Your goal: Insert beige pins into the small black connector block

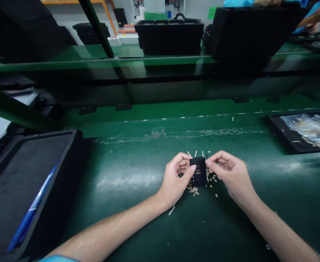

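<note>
1. At the far left of the green bench (138, 233): a large black shallow plastic tray (26, 189), with a long blue strip (31, 209) lying slantwise inside it. Well apart from both hands.

2. Left of centre: the left hand (176, 180) is curled narrow, thumb tip pressed on the left edge of the small black rectangular plastic part (198, 171), other fingers tucked behind it.

3. Centre: the part is held between the two hands just above the bench, its face turned up toward the camera; a small pale metal mark shows on that face. Whether its lower edge touches the bench I cannot tell.

4. Under and around the part: a scatter of short tan slivers (194, 190), some beside the left wrist, some beyond the fingertips.

5. Right of centre: the right hand (228, 171) pinches the part's upper right corner with thumb and forefinger, the rest of the fingers loosely bent.

6. Far right: a black flat tray (278, 133) holding a crinkled clear plastic bag (309, 129) of small pieces, well apart from the hands.

7. Judgement on the handling: a two-sided pinch like this suits fine work on a small part. Best kept steady with the left thumb as the anchor, the right fingertips doing the picking, and the part low over the scatter so anything that drops lands with the rest.
</note>
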The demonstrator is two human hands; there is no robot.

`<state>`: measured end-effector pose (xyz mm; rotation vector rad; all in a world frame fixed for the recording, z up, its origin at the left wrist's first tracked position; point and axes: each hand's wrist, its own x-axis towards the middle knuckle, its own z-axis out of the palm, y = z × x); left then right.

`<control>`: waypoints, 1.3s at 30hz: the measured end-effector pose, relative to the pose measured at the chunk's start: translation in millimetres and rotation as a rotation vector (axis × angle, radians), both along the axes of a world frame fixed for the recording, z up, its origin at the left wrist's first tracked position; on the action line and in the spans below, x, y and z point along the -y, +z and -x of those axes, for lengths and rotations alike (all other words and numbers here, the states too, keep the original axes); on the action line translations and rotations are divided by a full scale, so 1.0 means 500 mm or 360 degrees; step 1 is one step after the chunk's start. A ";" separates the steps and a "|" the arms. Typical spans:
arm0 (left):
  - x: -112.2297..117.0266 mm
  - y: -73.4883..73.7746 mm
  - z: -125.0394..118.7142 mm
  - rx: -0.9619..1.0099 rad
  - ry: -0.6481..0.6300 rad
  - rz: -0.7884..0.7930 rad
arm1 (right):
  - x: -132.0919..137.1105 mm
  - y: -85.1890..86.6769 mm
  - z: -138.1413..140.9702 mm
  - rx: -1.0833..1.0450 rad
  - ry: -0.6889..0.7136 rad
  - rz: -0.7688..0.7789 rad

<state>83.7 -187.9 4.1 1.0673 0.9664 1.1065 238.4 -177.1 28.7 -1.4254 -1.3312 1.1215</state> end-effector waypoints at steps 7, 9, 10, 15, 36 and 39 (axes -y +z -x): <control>0.004 0.003 -0.001 -0.0068 0.0020 -0.0064 | 0.005 -0.001 -0.001 -0.0074 -0.0050 0.0049; 0.005 0.004 -0.002 -0.0094 0.0018 -0.0084 | 0.007 -0.003 -0.003 -0.0027 -0.0032 0.0033; 0.005 0.005 -0.002 -0.0104 0.0014 -0.0093 | 0.007 -0.004 -0.004 -0.0007 -0.0022 0.0032; 0.004 0.006 0.000 -0.0081 0.0002 -0.0082 | 0.006 0.000 -0.006 -0.0042 -0.0008 0.0071; 0.002 0.004 0.003 0.0020 -0.0019 0.0013 | 0.004 0.006 -0.003 -0.0072 0.0008 0.0115; 0.002 0.005 0.003 0.0039 -0.0028 0.0039 | 0.003 0.004 -0.004 -0.0054 0.0000 0.0126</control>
